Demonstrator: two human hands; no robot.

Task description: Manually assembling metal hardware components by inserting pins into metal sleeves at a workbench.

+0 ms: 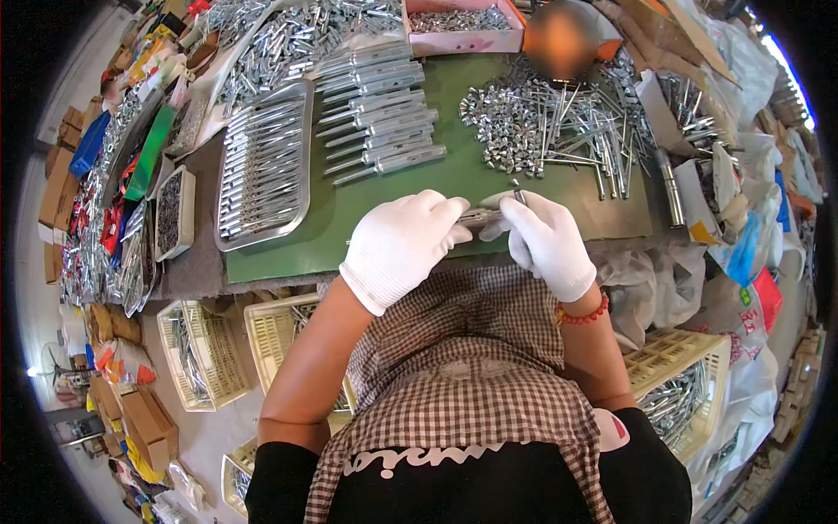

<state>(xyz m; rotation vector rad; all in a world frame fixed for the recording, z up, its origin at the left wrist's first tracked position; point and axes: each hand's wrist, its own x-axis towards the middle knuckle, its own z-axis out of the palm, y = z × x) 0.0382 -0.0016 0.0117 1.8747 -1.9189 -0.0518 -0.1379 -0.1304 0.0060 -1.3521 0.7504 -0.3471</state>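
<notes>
My left hand (397, 249), in a white glove, is closed round a shiny metal tube (477, 217) held level above the table's near edge. A thin rod end sticks out to the left of that hand. My right hand (552, 243), also gloved, is at the tube's other end. Between its fingertips a small metal piece (518, 190) points upward. Whether its lower fingers also grip the tube is hidden. Beyond my hands lie a stack of finished-looking metal tubes with rods (406, 157), a heap of small metal caps (502, 122) and loose thin rods (602, 131).
A steel tray (305, 188) of rods lies at left on the green tabletop (349, 231). At the back are a pink box (463, 42) of small parts and a large heap of metal pieces (297, 44). Yellow plastic crates (196, 349) stand below the table.
</notes>
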